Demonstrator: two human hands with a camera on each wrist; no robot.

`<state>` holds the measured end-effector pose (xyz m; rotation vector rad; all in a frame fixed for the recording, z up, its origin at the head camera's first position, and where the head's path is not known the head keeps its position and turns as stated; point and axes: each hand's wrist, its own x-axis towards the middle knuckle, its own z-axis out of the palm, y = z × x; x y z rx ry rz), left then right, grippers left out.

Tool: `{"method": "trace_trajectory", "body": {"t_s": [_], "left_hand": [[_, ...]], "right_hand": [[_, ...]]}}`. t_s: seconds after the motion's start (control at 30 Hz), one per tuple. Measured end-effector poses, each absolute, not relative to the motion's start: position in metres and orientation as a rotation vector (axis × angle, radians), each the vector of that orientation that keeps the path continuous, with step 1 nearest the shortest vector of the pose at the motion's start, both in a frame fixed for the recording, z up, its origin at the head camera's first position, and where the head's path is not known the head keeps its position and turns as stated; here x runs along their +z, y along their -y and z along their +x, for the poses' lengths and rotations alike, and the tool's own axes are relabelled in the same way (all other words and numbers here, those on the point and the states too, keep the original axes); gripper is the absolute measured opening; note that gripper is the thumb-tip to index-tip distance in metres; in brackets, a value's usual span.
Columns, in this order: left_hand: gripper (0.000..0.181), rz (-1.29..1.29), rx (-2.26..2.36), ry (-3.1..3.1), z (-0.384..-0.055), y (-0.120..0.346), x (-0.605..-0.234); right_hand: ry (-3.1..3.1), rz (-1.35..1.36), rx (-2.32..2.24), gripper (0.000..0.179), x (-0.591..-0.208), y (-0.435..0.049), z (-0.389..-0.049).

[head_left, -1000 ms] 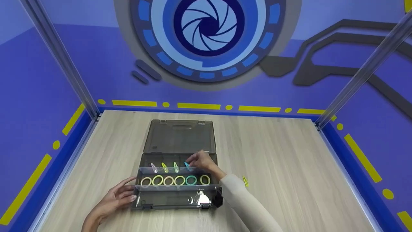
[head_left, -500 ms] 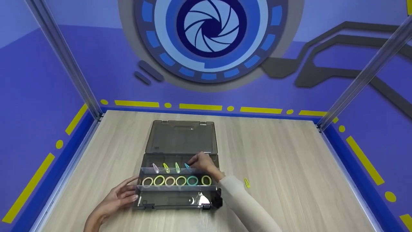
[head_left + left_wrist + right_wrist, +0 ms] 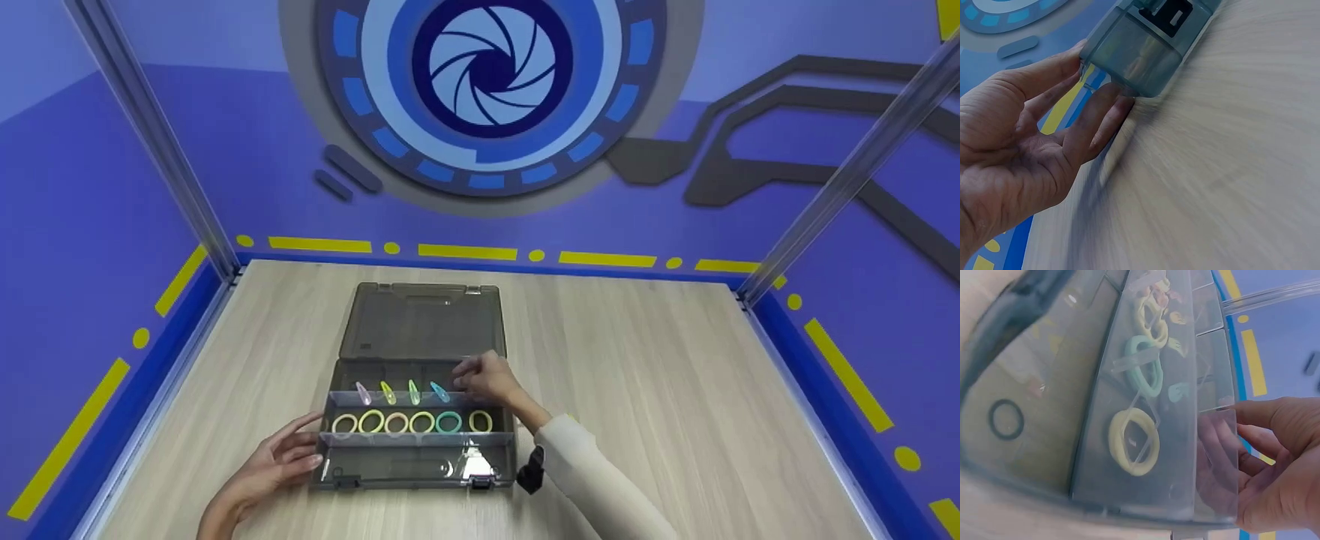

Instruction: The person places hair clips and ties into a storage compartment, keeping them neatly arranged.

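Note:
A smoky translucent organizer box (image 3: pixel 420 469) stands with its lid (image 3: pixel 424 322) laid back. Snap hair clips sit in a row along the rear clear divider: pink (image 3: pixel 364 393), yellow (image 3: pixel 388 392), green (image 3: pixel 414 391) and blue (image 3: pixel 439 391). Several hair ties lie in the middle compartment, among them a teal one (image 3: pixel 448 422) and a pale yellow one (image 3: pixel 1133 441). My left hand (image 3: pixel 264 469) touches the box's left end with spread fingers. Just right of the blue clip, my right hand (image 3: pixel 491 379) hovers at the rear compartment, its fingers loosely bent and holding nothing visible.
The wooden table (image 3: pixel 660 360) is bordered by blue printed walls (image 3: pixel 225 150) and metal posts (image 3: pixel 847 180). A dark object (image 3: pixel 531 471) hangs at my right wrist. A yellow bit (image 3: pixel 571 416) shows at the right sleeve's edge, mostly hidden.
My right hand has let go of the blue hair clip, which stays on the divider, and has moved slightly right. The sleeve now covers most of the yellow clip on the table.

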<state>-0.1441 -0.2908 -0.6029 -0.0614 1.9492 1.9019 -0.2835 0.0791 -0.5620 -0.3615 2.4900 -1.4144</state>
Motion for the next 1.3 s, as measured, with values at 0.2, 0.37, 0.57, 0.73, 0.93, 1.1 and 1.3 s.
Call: {"method": "trace_trajectory", "body": {"t_s": [0.2,0.37,0.57,0.73,0.93,1.1,1.3], "left_hand": [[0.08,-0.087,1.892,-1.954,-0.144,0.291,-0.602],[0.079,-0.076,1.904,-1.936,-0.145,0.288,-0.604],[0.079,-0.058,1.902,-1.933,-0.145,0.287,-0.606],[0.079,-0.043,1.89,-1.951,-0.145,0.29,-0.604],[0.081,-0.049,1.869,-1.977,-0.145,0.292,-0.602],[0.08,-0.062,1.867,-1.984,-0.145,0.292,-0.602],[0.079,-0.046,1.878,-1.964,-0.145,0.291,-0.602]], "right_hand": [[-2.419,-0.428,-1.538,0.015,-0.555,-0.089,-0.279],[-2.374,-0.495,-1.623,0.019,-0.549,-0.112,-0.274],[-2.286,-0.437,-1.693,0.028,-0.545,-0.153,-0.261],[-2.319,-0.38,-1.676,0.032,-0.544,-0.187,-0.255],[-2.376,-0.344,-1.623,0.033,-0.552,-0.223,-0.25],[-2.359,-0.324,-1.618,0.032,-0.563,-0.244,-0.246],[-2.421,-0.307,-1.549,0.027,-0.574,-0.259,-0.241]]}}
